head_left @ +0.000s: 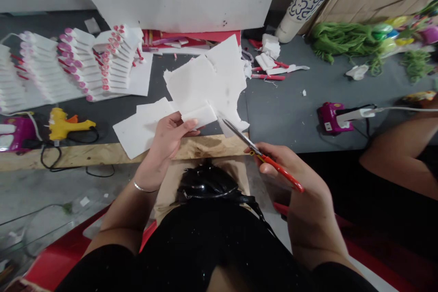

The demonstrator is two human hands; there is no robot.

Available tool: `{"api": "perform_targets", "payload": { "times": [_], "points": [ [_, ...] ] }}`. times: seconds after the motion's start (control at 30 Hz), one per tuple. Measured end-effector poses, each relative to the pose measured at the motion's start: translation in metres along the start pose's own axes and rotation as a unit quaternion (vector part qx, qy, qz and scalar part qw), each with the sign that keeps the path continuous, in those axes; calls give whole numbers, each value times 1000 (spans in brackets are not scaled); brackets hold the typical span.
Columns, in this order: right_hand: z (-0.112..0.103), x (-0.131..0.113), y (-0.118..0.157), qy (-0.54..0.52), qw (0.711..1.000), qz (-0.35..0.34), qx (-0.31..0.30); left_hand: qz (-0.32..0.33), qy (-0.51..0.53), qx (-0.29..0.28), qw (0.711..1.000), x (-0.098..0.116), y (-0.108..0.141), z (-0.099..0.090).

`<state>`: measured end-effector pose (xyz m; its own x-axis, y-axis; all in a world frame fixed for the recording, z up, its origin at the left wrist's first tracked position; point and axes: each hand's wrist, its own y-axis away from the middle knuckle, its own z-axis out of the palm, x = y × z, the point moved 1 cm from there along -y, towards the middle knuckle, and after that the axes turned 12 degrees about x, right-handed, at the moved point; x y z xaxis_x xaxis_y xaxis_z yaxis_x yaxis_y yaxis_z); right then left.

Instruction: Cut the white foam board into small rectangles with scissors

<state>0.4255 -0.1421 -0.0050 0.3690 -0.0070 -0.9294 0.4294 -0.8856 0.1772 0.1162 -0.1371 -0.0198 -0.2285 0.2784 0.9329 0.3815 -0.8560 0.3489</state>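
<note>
A person's left hand [173, 134] is clamped on a small piece of white paper [201, 116], held above the near edge of the counter [280, 109]. The right hand [290, 164] is closed around red-handled scissors [280, 172], their tips just beside the paper's right end — whether they touch is unclear. Loose white sheets [191, 80] lie just beyond. A yellow glue gun [66, 124] rests at left; at far right — a white bottle [304, 7] near green strings [345, 39].
</note>
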Motion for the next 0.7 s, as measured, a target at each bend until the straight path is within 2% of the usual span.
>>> {"api": "perform_targets", "payload": {
  "times": [0.2, 0.5, 0.6, 0.7],
  "points": [
    [8, 2, -10, -21, 999, -6, 25, 11, -1, -4, 1000, 0, -1, 0],
    [19, 13, -12, -23, 1000, 0, 21, -28, 33, -20, 999, 0, -3, 4],
    [28, 23, -11, -61, 996, 0, 65, -50, 59, -13, 997, -2, -3, 7],
    [43, 34, -12, -110, 980, -25, 162, -69, 88, 7, 994, -7, -3, 12]
  ]
}}
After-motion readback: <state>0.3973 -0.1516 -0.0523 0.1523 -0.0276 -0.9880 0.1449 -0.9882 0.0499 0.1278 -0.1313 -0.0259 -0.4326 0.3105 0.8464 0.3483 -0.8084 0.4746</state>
